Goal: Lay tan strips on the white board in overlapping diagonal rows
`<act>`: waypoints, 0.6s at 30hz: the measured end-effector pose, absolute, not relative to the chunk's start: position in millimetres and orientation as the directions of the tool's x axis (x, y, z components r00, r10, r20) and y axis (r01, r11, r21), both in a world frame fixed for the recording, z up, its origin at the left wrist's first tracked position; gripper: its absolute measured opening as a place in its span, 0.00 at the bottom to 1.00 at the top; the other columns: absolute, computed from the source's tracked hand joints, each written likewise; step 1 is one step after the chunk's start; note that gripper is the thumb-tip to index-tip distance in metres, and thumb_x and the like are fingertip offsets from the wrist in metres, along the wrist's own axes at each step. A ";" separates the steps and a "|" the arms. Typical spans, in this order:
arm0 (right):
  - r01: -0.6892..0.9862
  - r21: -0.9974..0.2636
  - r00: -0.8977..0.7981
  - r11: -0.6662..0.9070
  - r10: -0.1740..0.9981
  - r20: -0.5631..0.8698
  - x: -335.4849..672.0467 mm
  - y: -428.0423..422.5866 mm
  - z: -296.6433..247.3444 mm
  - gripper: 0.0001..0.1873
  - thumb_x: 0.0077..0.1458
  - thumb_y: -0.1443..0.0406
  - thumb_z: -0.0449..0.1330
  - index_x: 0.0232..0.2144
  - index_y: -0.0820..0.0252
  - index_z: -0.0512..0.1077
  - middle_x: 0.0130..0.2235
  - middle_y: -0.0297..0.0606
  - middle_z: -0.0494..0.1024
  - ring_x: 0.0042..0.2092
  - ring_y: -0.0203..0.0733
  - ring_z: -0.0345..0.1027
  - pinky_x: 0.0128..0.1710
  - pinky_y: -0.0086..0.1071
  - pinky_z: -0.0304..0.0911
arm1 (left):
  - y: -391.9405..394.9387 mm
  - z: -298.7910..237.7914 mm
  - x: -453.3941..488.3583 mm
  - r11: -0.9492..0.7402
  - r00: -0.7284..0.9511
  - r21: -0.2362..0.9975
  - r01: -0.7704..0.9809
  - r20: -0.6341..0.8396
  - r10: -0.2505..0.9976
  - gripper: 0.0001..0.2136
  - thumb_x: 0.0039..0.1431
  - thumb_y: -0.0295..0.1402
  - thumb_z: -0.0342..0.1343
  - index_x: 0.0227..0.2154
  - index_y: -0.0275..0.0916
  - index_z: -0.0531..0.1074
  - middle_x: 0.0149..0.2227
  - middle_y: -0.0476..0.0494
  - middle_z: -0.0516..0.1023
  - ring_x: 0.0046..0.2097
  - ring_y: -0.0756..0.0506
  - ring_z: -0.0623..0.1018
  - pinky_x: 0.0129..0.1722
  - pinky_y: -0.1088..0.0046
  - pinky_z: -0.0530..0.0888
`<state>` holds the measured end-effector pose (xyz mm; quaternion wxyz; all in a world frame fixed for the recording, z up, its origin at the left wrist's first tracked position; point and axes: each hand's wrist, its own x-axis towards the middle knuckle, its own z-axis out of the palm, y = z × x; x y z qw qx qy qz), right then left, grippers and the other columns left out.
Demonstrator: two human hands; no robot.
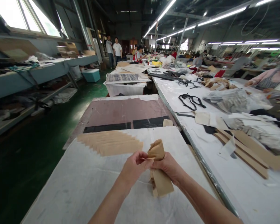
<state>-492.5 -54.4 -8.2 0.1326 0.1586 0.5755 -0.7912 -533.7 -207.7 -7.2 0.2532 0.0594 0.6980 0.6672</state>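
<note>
A bundle of tan paper-like strips (162, 183) is gripped around its middle by my right hand (164, 163), over the white-covered table (102, 193). Its upper end folds over above my fingers. My left hand (136, 163) meets the bundle from the left, with thumb and fingers pinched on the edge of a strip. Just beyond, several flat tan strips (114, 142) lie overlapped in a staggered row. Whether the strips are paper or cloth I cannot tell.
Black strips (151, 122) lie on the brownish board (121, 109) ahead. A metal-edged table (189, 149) on the right holds black straps (191, 102), tan pieces (245, 152) and pale bundles. Green floor (67, 124) runs along the left. A person (268, 79) sits at far right.
</note>
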 end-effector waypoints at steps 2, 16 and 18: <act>0.400 -0.869 -0.910 -0.291 -0.007 -0.416 -491.4 -57.0 -8.6 0.22 0.29 0.60 0.74 0.29 0.64 0.74 0.25 0.31 0.74 0.24 0.34 0.63 0.28 0.30 0.61 | -206.7 -12.9 -536.4 0.146 -0.898 0.969 -0.200 -0.241 0.369 0.13 0.43 0.41 0.64 0.25 0.37 0.70 0.24 0.51 0.72 0.26 0.51 0.68 0.26 0.77 0.64; 0.546 -0.809 -0.836 -0.219 -0.208 -0.508 -486.0 -45.3 -20.4 0.22 0.30 0.64 0.73 0.32 0.67 0.75 0.29 0.38 0.79 0.27 0.37 0.69 0.28 0.30 0.65 | -235.9 -21.9 -551.8 0.180 -0.969 0.963 -0.199 -0.221 0.107 0.16 0.45 0.45 0.62 0.21 0.37 0.67 0.19 0.54 0.68 0.22 0.54 0.64 0.23 0.79 0.60; 0.560 -0.807 -0.824 -0.187 -0.228 -0.518 -482.1 -39.0 -24.4 0.22 0.30 0.65 0.74 0.32 0.67 0.75 0.30 0.38 0.79 0.28 0.38 0.69 0.29 0.29 0.65 | -245.8 -24.3 -556.7 0.106 -0.968 0.965 -0.239 -0.246 0.058 0.16 0.44 0.45 0.62 0.23 0.37 0.67 0.21 0.53 0.70 0.23 0.54 0.65 0.24 0.79 0.62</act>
